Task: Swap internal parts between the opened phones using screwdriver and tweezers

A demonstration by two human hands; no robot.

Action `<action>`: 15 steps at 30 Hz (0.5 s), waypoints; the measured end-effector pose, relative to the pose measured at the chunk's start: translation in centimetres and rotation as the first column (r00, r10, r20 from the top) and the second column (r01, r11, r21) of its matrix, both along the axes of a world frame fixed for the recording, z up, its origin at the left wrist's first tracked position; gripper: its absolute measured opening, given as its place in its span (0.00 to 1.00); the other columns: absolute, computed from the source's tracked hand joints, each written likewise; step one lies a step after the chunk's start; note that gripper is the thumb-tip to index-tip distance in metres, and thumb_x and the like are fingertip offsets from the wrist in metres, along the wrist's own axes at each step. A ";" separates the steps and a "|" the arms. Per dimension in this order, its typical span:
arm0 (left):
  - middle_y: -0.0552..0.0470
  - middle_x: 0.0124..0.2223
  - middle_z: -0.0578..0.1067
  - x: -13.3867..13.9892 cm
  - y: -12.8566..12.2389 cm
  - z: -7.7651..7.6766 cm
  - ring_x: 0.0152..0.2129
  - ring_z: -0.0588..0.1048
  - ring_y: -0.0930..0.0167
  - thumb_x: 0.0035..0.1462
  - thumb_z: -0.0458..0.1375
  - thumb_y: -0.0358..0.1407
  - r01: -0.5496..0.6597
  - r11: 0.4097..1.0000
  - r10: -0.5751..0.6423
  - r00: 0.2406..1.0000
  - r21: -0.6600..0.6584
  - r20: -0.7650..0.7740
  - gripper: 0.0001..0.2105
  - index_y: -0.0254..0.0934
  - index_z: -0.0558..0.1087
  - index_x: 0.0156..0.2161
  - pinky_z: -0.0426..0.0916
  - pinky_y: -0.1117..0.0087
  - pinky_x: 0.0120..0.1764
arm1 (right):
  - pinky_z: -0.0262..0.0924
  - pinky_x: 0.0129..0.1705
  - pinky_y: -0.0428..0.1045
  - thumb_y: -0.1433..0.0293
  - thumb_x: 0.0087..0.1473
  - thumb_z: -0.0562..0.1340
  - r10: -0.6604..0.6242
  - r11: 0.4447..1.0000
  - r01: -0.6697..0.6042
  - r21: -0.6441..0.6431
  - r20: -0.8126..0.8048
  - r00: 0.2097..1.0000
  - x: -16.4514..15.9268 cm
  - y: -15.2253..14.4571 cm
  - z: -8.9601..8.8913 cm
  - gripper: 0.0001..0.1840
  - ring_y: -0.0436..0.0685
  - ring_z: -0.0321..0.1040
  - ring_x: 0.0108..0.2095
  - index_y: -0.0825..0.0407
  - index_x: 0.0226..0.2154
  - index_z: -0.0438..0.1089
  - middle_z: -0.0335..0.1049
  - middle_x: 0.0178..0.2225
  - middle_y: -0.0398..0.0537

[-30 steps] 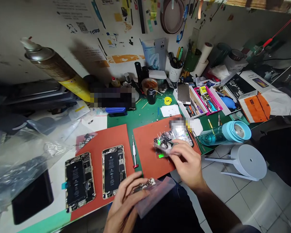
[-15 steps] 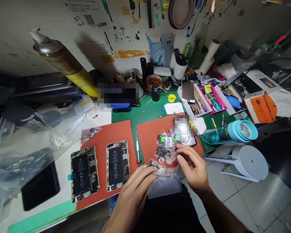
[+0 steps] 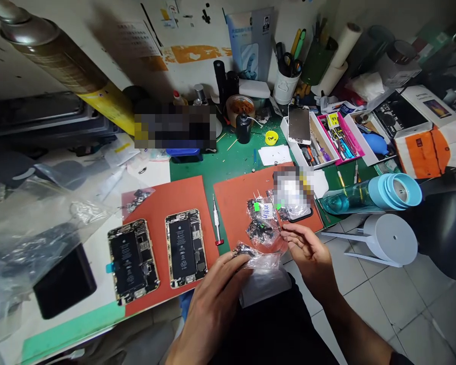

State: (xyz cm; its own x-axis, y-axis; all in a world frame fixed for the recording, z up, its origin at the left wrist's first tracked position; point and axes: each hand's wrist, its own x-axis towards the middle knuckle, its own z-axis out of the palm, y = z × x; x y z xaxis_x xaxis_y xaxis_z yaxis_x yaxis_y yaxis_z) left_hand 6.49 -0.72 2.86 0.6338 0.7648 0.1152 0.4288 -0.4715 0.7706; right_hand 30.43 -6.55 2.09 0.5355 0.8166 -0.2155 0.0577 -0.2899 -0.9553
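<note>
My left hand is closed on a clear plastic bag of small dark parts at the front edge of the right-hand red mat. The bag's lower end hangs over my lap. My right hand has its fingers curled towards the thumb, close to another bag of small black parts; what its fingertips pinch is too small to make out. Behind lies a bag with a handwritten white label and a green sticker. Two opened phones, a left one and a right one, lie on the left-hand red mat.
A screwdriver lies between the mats. Trays of tools, one a pink tray, stand at the back right. A blue bottle lies near the right edge, above a stool. Loose plastic sheeting covers the left side.
The view has tilted down and moved closer. My right hand's fingers have curled in towards the thumb beside the bags. My left hand keeps hold of its bag.
</note>
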 end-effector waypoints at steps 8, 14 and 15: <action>0.50 0.58 0.83 0.2 0.1 0.2 0.57 0.78 0.62 0.70 0.54 0.24 0.023 0.999 -0.024 0.999 0.036 0.023 0.23 0.50 0.80 0.60 0.72 0.64 0.61 | 0.77 0.48 0.53 0.66 0.61 0.70 -0.010 0.999 0.013 -0.045 0.065 0.998 -0.5 0.5 -0.2 0.13 0.58 0.81 0.41 0.49 0.48 0.78 0.82 0.40 0.50; 0.46 0.55 0.83 -0.4 0.2 0.8 0.49 0.75 0.62 0.73 0.53 0.27 0.029 0.998 -0.029 1.000 0.054 0.004 0.18 0.46 0.80 0.57 0.74 0.64 0.49 | 0.74 0.46 0.51 0.71 0.66 0.66 0.125 0.985 -0.148 0.089 0.221 0.967 -0.7 0.5 1.6 0.10 0.56 0.79 0.40 0.47 0.49 0.78 0.81 0.40 0.47; 0.46 0.55 0.83 -0.6 0.2 0.9 0.51 0.73 0.61 0.73 0.53 0.27 0.012 0.996 -0.012 1.000 0.084 -0.009 0.18 0.46 0.80 0.57 0.72 0.61 0.52 | 0.73 0.47 0.51 0.72 0.68 0.64 0.215 0.960 -0.250 0.124 0.242 0.946 -0.7 0.5 2.1 0.11 0.56 0.80 0.43 0.46 0.50 0.78 0.82 0.42 0.47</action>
State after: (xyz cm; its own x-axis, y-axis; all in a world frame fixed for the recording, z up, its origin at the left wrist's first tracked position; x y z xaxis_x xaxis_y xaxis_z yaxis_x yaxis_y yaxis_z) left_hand 5.94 -0.50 3.72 0.6440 0.7451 0.1735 0.4289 -0.5395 0.7246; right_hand 29.69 -6.09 4.16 0.3464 0.9378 0.0240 0.3236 -0.0955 -0.9414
